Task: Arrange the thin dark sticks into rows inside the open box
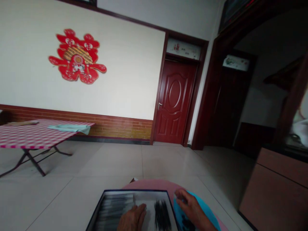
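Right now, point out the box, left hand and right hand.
Box (150,210): head view, bare inside bottom.
Left hand (131,220): head view, back of hand.
Right hand (190,206): head view, middle of hand.

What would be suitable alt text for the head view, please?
The left hand is over a box of thin dark strands, the right hand over a blue item beside it. A pink table shows underneath; beyond are a checked table and a red door.

A dark-rimmed tray (136,190) held blurred dark strips (113,210) at left and a black bundle (162,215) at right, beside a rounded blue item (206,208).
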Action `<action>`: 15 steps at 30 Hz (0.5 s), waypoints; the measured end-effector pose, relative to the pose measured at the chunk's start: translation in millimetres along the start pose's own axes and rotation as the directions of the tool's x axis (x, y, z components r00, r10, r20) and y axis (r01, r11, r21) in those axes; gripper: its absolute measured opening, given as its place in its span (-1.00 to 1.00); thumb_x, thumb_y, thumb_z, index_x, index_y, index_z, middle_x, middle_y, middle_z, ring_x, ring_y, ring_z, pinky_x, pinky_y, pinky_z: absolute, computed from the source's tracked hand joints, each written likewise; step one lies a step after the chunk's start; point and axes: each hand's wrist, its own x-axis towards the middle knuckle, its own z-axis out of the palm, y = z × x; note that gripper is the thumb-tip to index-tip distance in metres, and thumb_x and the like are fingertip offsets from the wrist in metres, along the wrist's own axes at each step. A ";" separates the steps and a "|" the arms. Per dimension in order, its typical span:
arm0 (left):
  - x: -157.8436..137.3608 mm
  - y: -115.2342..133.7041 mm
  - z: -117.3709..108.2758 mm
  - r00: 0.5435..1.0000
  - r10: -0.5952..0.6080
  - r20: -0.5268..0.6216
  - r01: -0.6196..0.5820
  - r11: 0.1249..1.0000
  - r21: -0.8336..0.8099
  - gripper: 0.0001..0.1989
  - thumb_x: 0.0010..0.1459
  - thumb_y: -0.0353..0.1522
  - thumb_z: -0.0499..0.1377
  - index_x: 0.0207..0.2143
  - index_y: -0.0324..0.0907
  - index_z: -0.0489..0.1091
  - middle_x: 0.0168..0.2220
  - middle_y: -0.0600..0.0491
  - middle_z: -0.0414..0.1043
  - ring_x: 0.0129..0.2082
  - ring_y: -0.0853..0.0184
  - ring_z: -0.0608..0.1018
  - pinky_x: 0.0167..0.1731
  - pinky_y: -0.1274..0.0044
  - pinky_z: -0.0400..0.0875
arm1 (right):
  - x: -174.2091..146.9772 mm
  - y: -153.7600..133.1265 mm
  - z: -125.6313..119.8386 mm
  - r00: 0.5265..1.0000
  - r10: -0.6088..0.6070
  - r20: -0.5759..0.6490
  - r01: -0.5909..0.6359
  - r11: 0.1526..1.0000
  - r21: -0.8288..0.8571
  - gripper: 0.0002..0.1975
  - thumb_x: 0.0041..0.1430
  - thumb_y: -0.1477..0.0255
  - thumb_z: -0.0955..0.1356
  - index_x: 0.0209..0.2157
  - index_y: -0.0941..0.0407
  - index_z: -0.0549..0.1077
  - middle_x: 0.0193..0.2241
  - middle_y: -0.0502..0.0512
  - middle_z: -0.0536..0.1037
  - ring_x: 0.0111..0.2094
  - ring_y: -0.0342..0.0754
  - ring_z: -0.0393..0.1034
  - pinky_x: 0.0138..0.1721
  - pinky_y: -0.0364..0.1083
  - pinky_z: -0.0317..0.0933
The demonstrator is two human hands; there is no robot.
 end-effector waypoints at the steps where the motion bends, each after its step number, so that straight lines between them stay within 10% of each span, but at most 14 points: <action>1: 0.9 2.2 -1.7 1.000 -0.004 -0.011 0.003 1.000 -0.003 -0.64 0.31 -0.16 -0.07 -0.14 -0.01 0.50 -0.36 -0.03 0.59 -0.46 0.30 0.62 -0.44 0.61 0.50 | 0.2 -9.0 9.2 1.000 0.003 -0.005 -0.003 0.999 0.036 -0.72 0.02 0.29 0.32 -0.23 0.08 0.52 -0.24 0.13 0.59 -0.19 0.05 0.45 -0.10 -0.05 0.30; 8: 4.8 8.2 -5.5 0.992 0.005 -0.130 -0.001 0.999 0.035 -0.61 0.32 -0.12 -0.08 -0.16 -0.01 0.50 -0.42 -0.03 0.58 -0.51 0.31 0.61 -0.52 0.63 0.46 | 7.2 -46.8 76.7 0.994 0.097 -0.055 -0.075 0.945 0.319 -0.61 -0.02 0.17 0.37 -0.19 0.08 0.56 -0.14 0.19 0.58 -0.09 0.13 0.44 -0.04 0.01 0.29; 15: 1.9 5.3 0.9 0.986 0.058 -0.159 -0.043 0.994 0.100 -0.66 0.34 -0.26 -0.10 -0.07 -0.05 0.44 -0.34 -0.05 0.58 -0.47 0.31 0.62 -0.47 0.61 0.48 | 4.2 -34.8 123.1 0.903 0.428 0.044 -0.342 0.651 0.677 -0.38 -0.27 -0.02 0.44 -0.18 0.07 0.49 -0.21 0.16 0.60 -0.16 0.13 0.50 -0.23 -0.01 0.35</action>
